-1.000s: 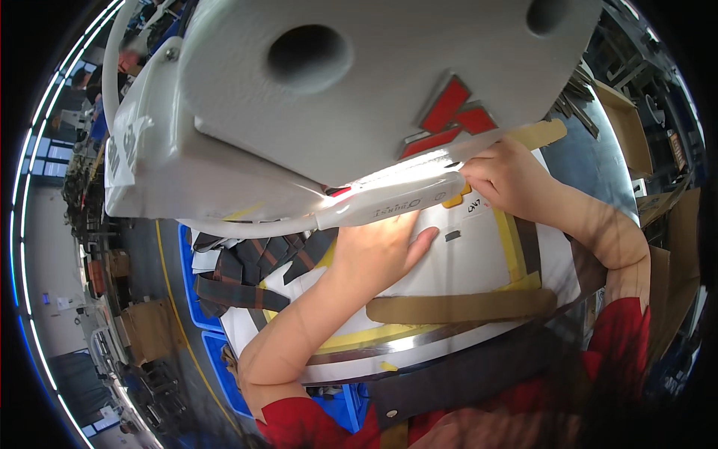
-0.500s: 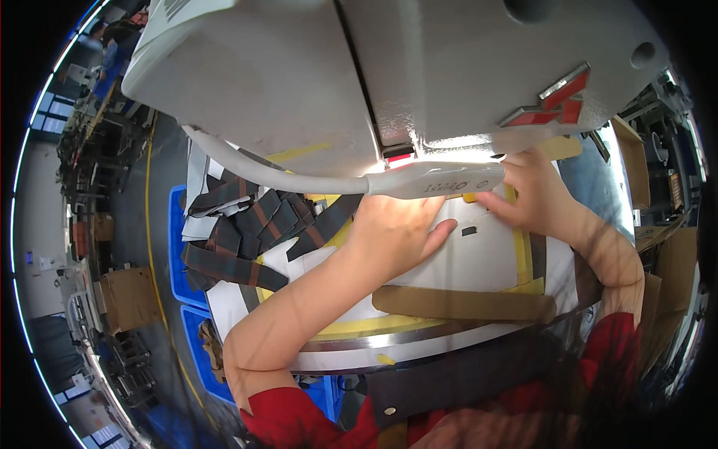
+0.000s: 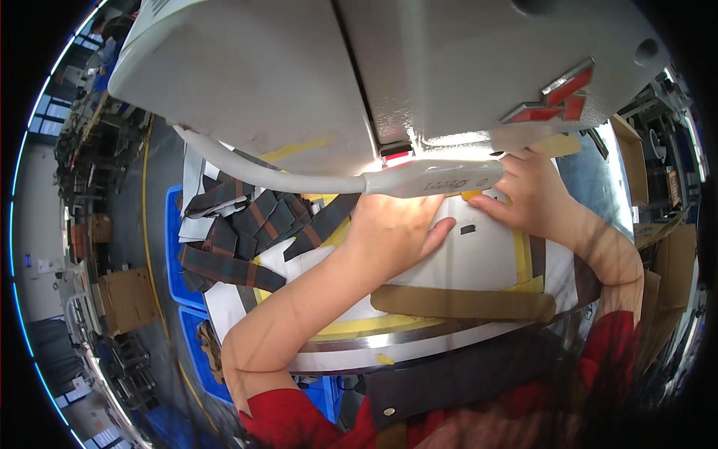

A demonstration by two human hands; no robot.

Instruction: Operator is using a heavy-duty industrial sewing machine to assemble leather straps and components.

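A grey-white sewing machine [image 3: 284, 82] hangs over the work, with a white lamp [image 3: 434, 178] on a bent neck below it. Beneath the lamp my left hand [image 3: 385, 232] lies flat on the white work surface [image 3: 479, 262], thumb stretched out; its fingertips are hidden. My right hand [image 3: 538, 193] rests to the right of the lamp, fingers spread from the thumb, whose tip is by a small yellow piece [image 3: 471, 195]. The lamp covers part of its fingers, and whatever lies under them. Between the hands is a small black patch [image 3: 467, 230]. Dark plaid fabric strips [image 3: 262, 217] are heaped to the left.
A brown cardboard strip [image 3: 464, 303] and yellow tape [image 3: 374, 326] line the near table edge. Blue bins [image 3: 173, 262] stand left of the table. Cardboard boxes [image 3: 677, 273] stand at the right, and another box [image 3: 129, 299] is on the floor at left.
My right hand's fingers have shifted slightly; the left hand stays nearly where it was. The view has moved a little, and the fabric strips lie as before.
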